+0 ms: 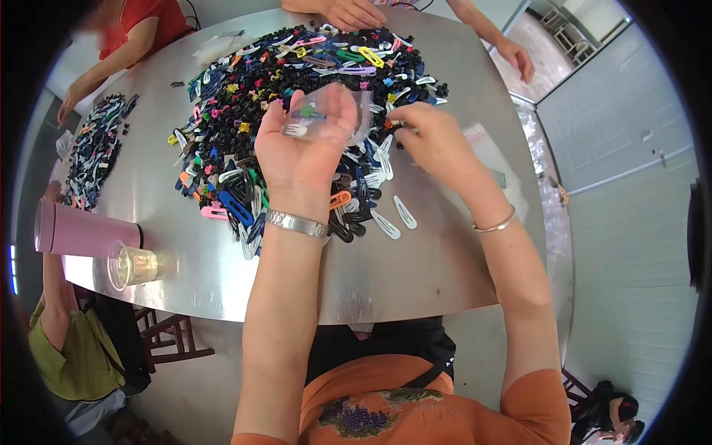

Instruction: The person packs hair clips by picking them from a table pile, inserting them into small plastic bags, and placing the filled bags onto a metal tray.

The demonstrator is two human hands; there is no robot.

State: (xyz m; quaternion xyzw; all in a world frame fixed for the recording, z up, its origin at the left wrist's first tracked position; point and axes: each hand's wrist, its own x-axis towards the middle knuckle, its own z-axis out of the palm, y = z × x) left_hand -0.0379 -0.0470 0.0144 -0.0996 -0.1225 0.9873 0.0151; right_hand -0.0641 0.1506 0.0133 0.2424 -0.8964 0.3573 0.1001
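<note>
My left hand [302, 152] is palm up over the pile, fingers curled around a clear plastic zip bag [341, 119]. Inside the bag are a few small hair clips, with white, green and blue showing. My right hand [434, 141] is at the right edge of the pile, thumb and fingers brought together. Something small and orange-red lies by its fingertips, but whether it is held is unclear. Beneath both hands spreads a big heap of hair clips [245, 96], mostly black, with bright ones mixed in. Two white snap clips [405, 212] lie apart from the heap, nearer me.
Clear bags [489, 159] lie right of my right hand on the metal table [415, 274]. At left stand a pink tumbler [89, 228] and a clear cup [133, 265] of pale liquid. A second clip pile [93, 156] is farther left. Other people's hands [356, 13] rest around the table.
</note>
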